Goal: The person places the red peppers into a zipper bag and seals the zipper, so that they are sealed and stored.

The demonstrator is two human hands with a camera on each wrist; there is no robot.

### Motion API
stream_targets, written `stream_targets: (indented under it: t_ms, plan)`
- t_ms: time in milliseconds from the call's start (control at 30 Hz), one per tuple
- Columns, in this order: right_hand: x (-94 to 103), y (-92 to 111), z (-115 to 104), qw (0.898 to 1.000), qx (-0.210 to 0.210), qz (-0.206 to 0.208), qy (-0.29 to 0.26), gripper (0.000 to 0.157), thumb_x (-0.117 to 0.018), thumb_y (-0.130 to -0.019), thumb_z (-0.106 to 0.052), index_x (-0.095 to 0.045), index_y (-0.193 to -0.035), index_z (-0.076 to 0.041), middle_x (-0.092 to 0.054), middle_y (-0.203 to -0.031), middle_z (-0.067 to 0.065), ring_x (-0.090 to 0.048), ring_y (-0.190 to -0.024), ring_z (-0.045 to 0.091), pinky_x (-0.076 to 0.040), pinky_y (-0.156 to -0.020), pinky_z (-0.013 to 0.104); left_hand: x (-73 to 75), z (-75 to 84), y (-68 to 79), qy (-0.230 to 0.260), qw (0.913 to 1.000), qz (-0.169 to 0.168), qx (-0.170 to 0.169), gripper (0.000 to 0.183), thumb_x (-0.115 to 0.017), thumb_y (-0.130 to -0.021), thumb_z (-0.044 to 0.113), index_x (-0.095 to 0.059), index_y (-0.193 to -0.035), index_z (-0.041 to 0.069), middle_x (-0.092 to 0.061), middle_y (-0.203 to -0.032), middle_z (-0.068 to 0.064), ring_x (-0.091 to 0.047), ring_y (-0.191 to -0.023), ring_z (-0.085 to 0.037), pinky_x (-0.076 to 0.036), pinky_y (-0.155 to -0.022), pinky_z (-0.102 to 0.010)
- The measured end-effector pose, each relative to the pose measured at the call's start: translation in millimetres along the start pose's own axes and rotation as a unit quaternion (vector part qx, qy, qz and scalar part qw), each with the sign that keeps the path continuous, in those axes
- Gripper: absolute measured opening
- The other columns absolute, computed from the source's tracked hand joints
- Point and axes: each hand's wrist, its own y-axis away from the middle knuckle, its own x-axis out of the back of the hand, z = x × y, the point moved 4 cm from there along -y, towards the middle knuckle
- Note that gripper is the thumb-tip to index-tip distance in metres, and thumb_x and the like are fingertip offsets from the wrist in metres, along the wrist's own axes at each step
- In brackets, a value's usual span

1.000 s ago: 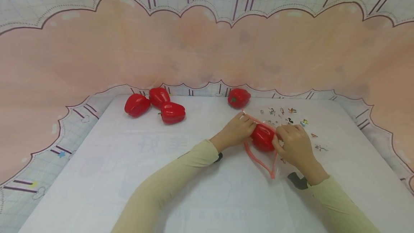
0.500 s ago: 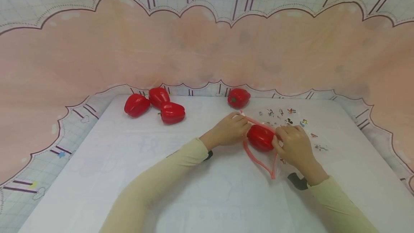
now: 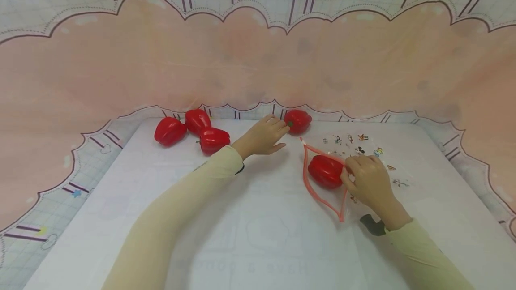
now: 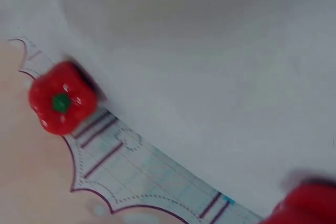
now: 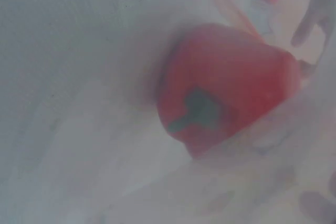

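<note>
My right hand (image 3: 368,180) pinches the orange-edged mouth of a clear plastic bag (image 3: 321,201) printed with small cartoon figures. Within the bag's orange rim lies a red bell pepper (image 3: 325,172); the right wrist view shows this pepper (image 5: 226,77) and its green stem through hazy plastic. Further back, my left hand (image 3: 262,137) reaches over the table with fingers extended and thumb apart, holding nothing. Its fingertips are right at the left side of another red bell pepper (image 3: 299,122). In the left wrist view a bell pepper (image 4: 63,98) shows its green stem end.
Three more red bell peppers stand grouped at the back left: one at the left (image 3: 170,131), one behind (image 3: 197,121) and one in front (image 3: 215,140). The white table (image 3: 258,236) ends at a patterned pink curtain (image 3: 258,66) behind.
My left hand has let go of the bag's mouth and moved back and left to the rear pepper. The pepper in the bag has shifted slightly left; my right hand keeps its place.
</note>
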Motion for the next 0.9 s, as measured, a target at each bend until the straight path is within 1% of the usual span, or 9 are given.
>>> stream_targets:
  t_ms: [100, 200, 333, 367, 433, 500, 667, 767, 900]
  plan:
    - [0.5, 0, 1, 1.0, -0.001, 0.002, -0.001, 0.008, -0.066, -0.071, -0.006, -0.059, -0.073, -0.001, -0.061, -0.062, 0.011, -0.056, -0.061, 0.024, -0.051, -0.064, 0.041, -7.6, -13.5, -5.8, -0.011, 0.9992, -0.038, 0.006, 0.044, -0.058, -0.09, 0.036, -0.058, -0.123, 0.008, -0.062, -0.123, -0.009, -0.056, -0.115, -0.025, -0.039, -0.107, -0.042]
    - [0.5, 0, 1, 1.0, -0.002, 0.002, -0.002, 0.008, -0.066, -0.071, -0.005, -0.059, -0.073, -0.001, -0.061, -0.062, 0.011, -0.055, -0.061, 0.024, -0.05, -0.064, 0.04, -13.6, -24.3, -14.6, -0.017, 0.9968, -0.077, 0.016, 0.046, -0.057, -0.09, 0.036, -0.055, -0.126, 0.007, -0.059, -0.128, -0.01, -0.054, -0.119, -0.026, -0.036, -0.109, -0.043]
    - [0.7, 1, 1, 1.0, 0.0, 0.004, -0.002, 0.008, -0.065, -0.072, -0.006, -0.059, -0.072, -0.001, -0.06, -0.061, 0.01, -0.055, -0.06, 0.024, -0.05, -0.063, 0.04, -18.5, -33.5, -29.5, -0.019, 0.9928, -0.113, 0.036, 0.048, -0.055, -0.092, 0.036, -0.052, -0.13, 0.007, -0.056, -0.132, -0.01, -0.05, -0.125, -0.027, -0.031, -0.113, -0.044]
    - [0.8, 1, 1, 1.0, 0.001, 0.004, -0.001, 0.008, -0.065, -0.072, -0.006, -0.058, -0.072, -0.001, -0.059, -0.061, 0.01, -0.054, -0.06, 0.023, -0.05, -0.063, 0.04, -19.8, -34.8, -33.6, -0.016, 0.9921, -0.117, 0.043, 0.048, -0.054, -0.092, 0.036, -0.051, -0.131, 0.007, -0.055, -0.133, -0.01, -0.049, -0.126, -0.026, -0.03, -0.114, -0.044]
    - [1.0, 1, 1, 1.0, 0.001, 0.005, -0.001, 0.008, -0.065, -0.071, -0.006, -0.058, -0.072, -0.002, -0.059, -0.06, 0.01, -0.054, -0.06, 0.023, -0.05, -0.063, 0.04, -22.8, -35.6, -42.0, 0.005, 0.9906, -0.122, 0.06, 0.048, -0.054, -0.092, 0.036, -0.051, -0.13, 0.007, -0.055, -0.133, -0.009, -0.048, -0.127, -0.026, -0.029, -0.115, -0.044]
    - [1.0, 2, 2, 1.0, 0.001, 0.006, 0.0, 0.009, -0.065, -0.071, -0.006, -0.057, -0.071, -0.002, -0.058, -0.06, 0.009, -0.053, -0.059, 0.023, -0.05, -0.063, 0.04, -26.9, -34.1, -50.4, 0.02, 0.9899, -0.12, 0.073, 0.047, -0.055, -0.092, 0.036, -0.052, -0.129, 0.007, -0.057, -0.13, -0.008, -0.049, -0.125, -0.025, -0.032, -0.113, -0.042]
    - [-0.3, 2, 3, 1.0, -0.001, 0.006, 0.002, 0.009, -0.065, -0.071, -0.007, -0.057, -0.071, -0.002, -0.06, -0.061, 0.009, -0.054, -0.059, 0.022, -0.05, -0.063, 0.039, -43.0, -28.0, -67.6, -0.006, 0.9906, -0.107, 0.085, 0.048, -0.052, -0.092, 0.041, -0.054, -0.124, 0.006, -0.059, -0.124, -0.008, -0.052, -0.116, -0.024, -0.039, -0.104, -0.039]
    - [-1.9, 1, 2, 1.0, -0.001, 0.003, 0.001, 0.008, -0.065, -0.071, -0.008, -0.058, -0.071, -0.002, -0.061, -0.063, 0.01, -0.055, -0.06, 0.022, -0.05, -0.064, 0.039, -54.6, -27.8, -72.4, -0.013, 0.9871, -0.111, 0.115, 0.051, -0.051, -0.092, 0.045, -0.053, -0.125, 0.006, -0.058, -0.125, -0.007, -0.051, -0.116, -0.023, -0.039, -0.105, -0.039]
    - [-1.8, 1, 2, 1.0, -0.003, -0.001, 0.003, 0.009, -0.065, -0.072, -0.008, -0.058, -0.072, -0.003, -0.062, -0.064, 0.01, -0.056, -0.061, 0.023, -0.051, -0.065, 0.04, -64.9, -27.3, -78.2, -0.016, 0.9789, -0.13, 0.157, 0.057, -0.048, -0.091, 0.051, -0.051, -0.128, 0.007, -0.057, -0.127, -0.008, -0.049, -0.119, -0.024, -0.037, -0.107, -0.04]
